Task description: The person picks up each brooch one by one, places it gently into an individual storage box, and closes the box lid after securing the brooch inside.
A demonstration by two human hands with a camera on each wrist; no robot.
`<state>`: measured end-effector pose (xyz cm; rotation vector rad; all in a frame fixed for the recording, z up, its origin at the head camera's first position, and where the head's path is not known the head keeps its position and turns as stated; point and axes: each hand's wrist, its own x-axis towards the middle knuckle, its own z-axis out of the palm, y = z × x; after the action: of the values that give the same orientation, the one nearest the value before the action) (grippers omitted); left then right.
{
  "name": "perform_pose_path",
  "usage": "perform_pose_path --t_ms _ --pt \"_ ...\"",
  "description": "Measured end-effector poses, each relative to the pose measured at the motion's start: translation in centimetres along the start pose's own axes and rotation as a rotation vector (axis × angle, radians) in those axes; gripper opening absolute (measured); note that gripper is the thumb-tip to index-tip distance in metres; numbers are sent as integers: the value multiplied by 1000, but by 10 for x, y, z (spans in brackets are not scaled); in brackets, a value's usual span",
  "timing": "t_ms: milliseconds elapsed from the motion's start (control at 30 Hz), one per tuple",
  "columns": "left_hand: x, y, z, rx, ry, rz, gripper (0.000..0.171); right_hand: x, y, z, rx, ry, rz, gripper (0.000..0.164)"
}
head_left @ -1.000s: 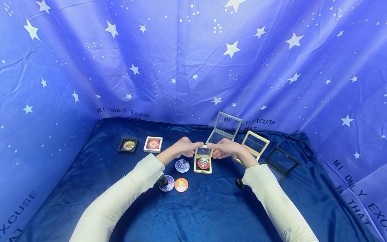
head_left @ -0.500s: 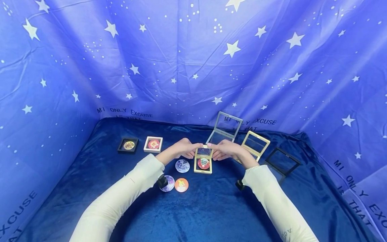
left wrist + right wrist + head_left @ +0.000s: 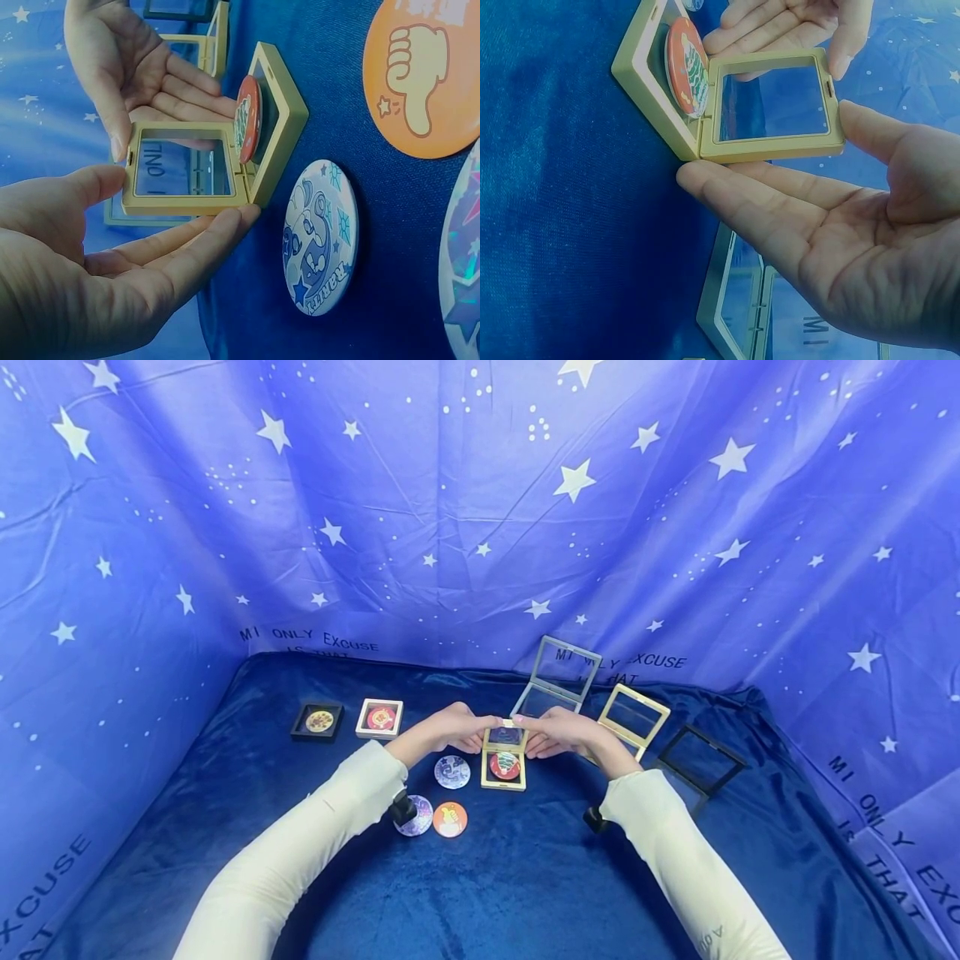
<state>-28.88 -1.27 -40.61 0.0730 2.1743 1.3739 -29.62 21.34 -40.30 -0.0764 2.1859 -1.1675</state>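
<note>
A small gold display case (image 3: pixel 180 204) stands hinged open in the middle of the cloth, its lid tilted up. Inside its lower half a red button badge with a green tree (image 3: pixel 688 66) lies slanted against the clear film. My left hand (image 3: pixel 457 727) holds the lid from the left, thumb on the top edge and fingertips by the hinge. From the opposite side my right hand (image 3: pixel 558 729) grips it the same way. The thumbs nearly meet at the lid's latch edge. Left of the case is a blue-and-white badge (image 3: pixel 321 238).
An orange thumbs-up badge (image 3: pixel 450 820) and a purple one (image 3: pixel 415 816) lie nearer. Far left sit black (image 3: pixel 314 735) and white (image 3: pixel 367 727) cases holding badges. Open grey (image 3: pixel 597 667), gold (image 3: pixel 666 718) and black (image 3: pixel 723 781) cases stand at right, behind and beside my right hand.
</note>
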Motion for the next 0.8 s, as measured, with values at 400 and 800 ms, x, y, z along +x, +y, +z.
perform_pose_path --t_ms 400,800 --pt "8 -5 -3 7 -38 -23 53 2 4 -1 11 10 -1 61" --pt "7 -6 -10 53 -116 10 47 0 7 -5 -15 -30 -24 59"
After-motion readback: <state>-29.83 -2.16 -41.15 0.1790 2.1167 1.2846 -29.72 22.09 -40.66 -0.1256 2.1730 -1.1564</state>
